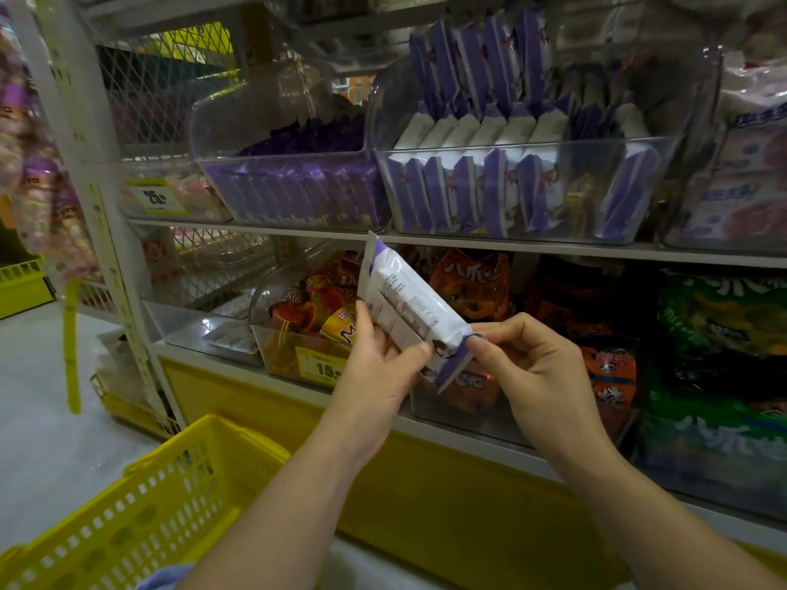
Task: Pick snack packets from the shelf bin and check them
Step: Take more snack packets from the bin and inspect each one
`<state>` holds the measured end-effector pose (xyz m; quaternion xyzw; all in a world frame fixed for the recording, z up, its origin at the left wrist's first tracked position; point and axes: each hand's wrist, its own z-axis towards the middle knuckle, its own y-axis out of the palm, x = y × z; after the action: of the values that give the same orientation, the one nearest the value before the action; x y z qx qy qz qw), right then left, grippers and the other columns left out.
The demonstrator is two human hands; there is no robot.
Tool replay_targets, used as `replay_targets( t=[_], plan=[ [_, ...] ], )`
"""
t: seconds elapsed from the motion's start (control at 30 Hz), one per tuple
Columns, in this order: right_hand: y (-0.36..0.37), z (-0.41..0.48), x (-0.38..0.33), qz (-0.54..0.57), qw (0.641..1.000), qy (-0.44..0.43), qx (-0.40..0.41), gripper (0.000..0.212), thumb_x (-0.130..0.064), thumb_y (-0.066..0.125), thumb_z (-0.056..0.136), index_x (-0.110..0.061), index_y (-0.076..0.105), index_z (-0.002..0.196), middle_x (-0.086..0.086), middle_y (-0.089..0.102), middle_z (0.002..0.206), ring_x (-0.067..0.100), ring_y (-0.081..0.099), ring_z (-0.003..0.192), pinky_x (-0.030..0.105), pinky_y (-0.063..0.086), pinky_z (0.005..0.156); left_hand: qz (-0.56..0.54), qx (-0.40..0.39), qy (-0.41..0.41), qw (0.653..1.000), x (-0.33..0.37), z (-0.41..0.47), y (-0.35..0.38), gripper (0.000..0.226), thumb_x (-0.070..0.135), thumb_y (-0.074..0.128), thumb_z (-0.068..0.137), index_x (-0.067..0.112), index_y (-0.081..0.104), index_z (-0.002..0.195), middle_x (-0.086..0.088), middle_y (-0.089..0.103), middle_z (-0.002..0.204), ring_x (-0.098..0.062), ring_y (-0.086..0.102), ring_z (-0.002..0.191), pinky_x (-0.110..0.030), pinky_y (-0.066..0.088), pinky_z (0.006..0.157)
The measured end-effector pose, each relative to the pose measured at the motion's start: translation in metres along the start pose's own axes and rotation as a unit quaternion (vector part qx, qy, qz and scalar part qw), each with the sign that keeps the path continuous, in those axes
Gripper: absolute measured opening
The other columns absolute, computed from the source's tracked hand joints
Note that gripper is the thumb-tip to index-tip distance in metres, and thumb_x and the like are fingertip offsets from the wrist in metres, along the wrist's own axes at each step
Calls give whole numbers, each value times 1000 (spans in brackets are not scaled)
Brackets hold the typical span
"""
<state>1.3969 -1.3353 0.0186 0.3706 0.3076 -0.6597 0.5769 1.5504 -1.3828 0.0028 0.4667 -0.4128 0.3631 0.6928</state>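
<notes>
Just below the front edge of the shelf [596, 251], your left grip [379, 368] curls round the snack packet [404, 300] and your right grip [528, 368] pinches its lower end. One is picked and its check looks underway; more wait in the bin [532, 145].

Both forearms [298, 483] are bare as far up as can be seen, the left hand [379, 368] and right hand [532, 368] have short, plain nails, and a fold of light blue cloth [164, 577] shows low beside the left arm.

Packet [404, 306] print too small to read, basket [140, 504] cut by bottom edge, price label [317, 368] partly covered
</notes>
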Motion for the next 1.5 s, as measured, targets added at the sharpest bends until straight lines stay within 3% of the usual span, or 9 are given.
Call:
replay_targets(
  t=[0.2,0.4,0.47,0.6,0.8,0.9,1.07,1.27,1.5],
  plan=[
    [2,-2,0,7,1000,1,-24,10,2,65,83,-4,64,76,-10,75,90,3,71,80,15,53,57,-23,28,-30,999,-1,0,2,115,-6,70,77,42,-1,153,-3,48,143,-22,62,117,-39,58,81],
    [3,-2,-1,20,999,10,-30,9,-1,64,84,-4,62,76,-13,75,88,3,71,83,15,54,60,-116,60,-37,991,6,-1,-2,110,-2,68,67,33,10,154,-15,59,133,-31,64,113,-44,59,73],
    [2,-2,-1,32,999,14,-30,7,-8,65,81,-4,62,76,-10,75,90,5,71,85,15,54,61,-139,51,-34,988,8,-1,-5,87,-5,60,78,25,24,151,-13,69,117,-28,69,102,-45,60,71],
    [0,-2,0,38,999,15,-35,9,-15,64,78,-7,62,75,-6,76,93,8,71,88,17,55,64,-160,31,-38,986,13,1,-10,42,-1,44,91,16,54,127,-8,75,91,-22,73,83,-46,61,69],
    [-2,-2,1,30,998,14,-45,12,-18,65,78,-7,62,77,-3,76,96,10,71,92,19,56,68,-199,31,-49,978,14,0,-12,30,8,51,88,18,78,81,-7,75,86,-23,74,83,-47,60,70],
    [-2,-1,-2,39,998,18,-37,17,-21,65,77,-5,61,78,-2,76,97,13,71,93,23,58,69,-170,26,-37,984,23,-3,-8,18,18,61,81,16,71,96,-5,75,90,-22,73,87,-45,60,69],
    [1,5,-21,58,998,-10,-6,5,-9,62,86,-14,60,86,-1,74,96,13,71,91,23,58,71,0,-29,36,999,41,-9,3,48,27,65,86,27,53,133,0,70,115,-18,68,102,-32,57,72],
    [-9,13,-65,-24,993,-77,-82,52,-3,60,90,-46,52,118,-19,52,137,2,66,103,16,53,82,93,-133,98,982,75,-16,20,92,11,73,79,43,22,149,5,61,134,-20,64,115,-31,56,80],
    [-41,42,-127,-286,945,-144,-66,48,-30,66,86,-43,52,129,-25,64,100,-8,63,92,4,48,76,221,-76,255,938,144,-1,68,45,10,62,92,29,54,132,1,69,119,-14,69,104,-29,58,80]
  ],
)
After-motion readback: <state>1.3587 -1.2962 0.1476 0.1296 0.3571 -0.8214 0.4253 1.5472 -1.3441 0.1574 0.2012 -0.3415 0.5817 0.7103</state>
